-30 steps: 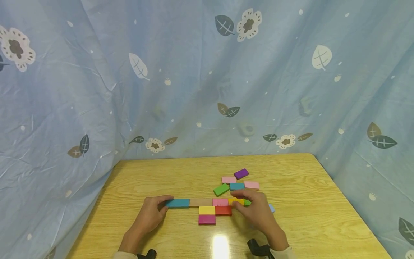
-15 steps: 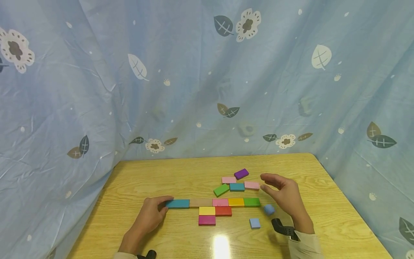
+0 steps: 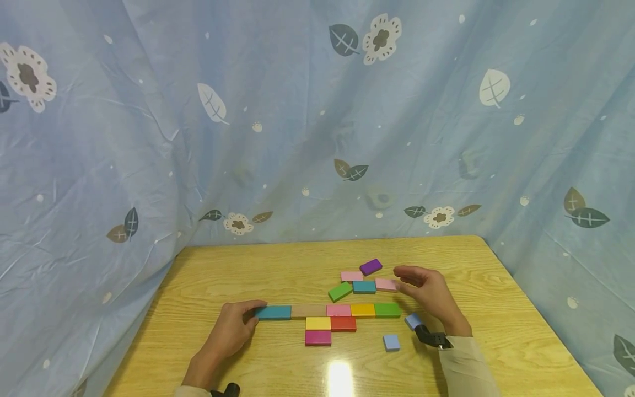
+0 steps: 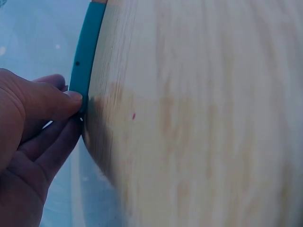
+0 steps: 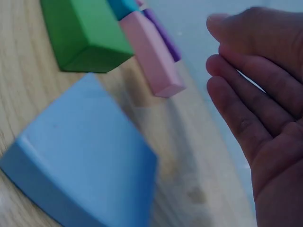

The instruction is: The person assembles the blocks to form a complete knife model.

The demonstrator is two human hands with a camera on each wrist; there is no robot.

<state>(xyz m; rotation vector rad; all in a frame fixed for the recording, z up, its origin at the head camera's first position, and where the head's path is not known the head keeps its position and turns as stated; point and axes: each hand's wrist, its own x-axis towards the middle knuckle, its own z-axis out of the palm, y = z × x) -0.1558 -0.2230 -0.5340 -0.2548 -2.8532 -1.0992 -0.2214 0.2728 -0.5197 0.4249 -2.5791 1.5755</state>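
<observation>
My left hand [image 3: 232,331] pinches the left end of a long teal block [image 3: 275,312], thumb on its near side, as the left wrist view shows. That block starts a straight row, followed by a plain wood block [image 3: 308,311], a pink block [image 3: 338,310], a yellow-orange block [image 3: 363,310] and a green block [image 3: 387,310]. Over the table's right part, my right hand [image 3: 432,295] holds nothing. Its fingers reach toward the right end of a light pink block [image 3: 386,284]. In the right wrist view, a light blue block [image 5: 90,156] lies in front of that hand.
Against the row's near side lie a yellow block [image 3: 318,323], a red block [image 3: 343,323] and a magenta block [image 3: 318,337]. Behind it are a tilted green block [image 3: 340,291], a shorter teal block [image 3: 364,286], another pink block [image 3: 351,276] and a purple block [image 3: 371,267]. A second light blue block [image 3: 391,342] lies nearer.
My right hand left the yellow-orange block and moved right and away from me, then slightly back left to the light pink block's end. The left hand stays on the teal block.
</observation>
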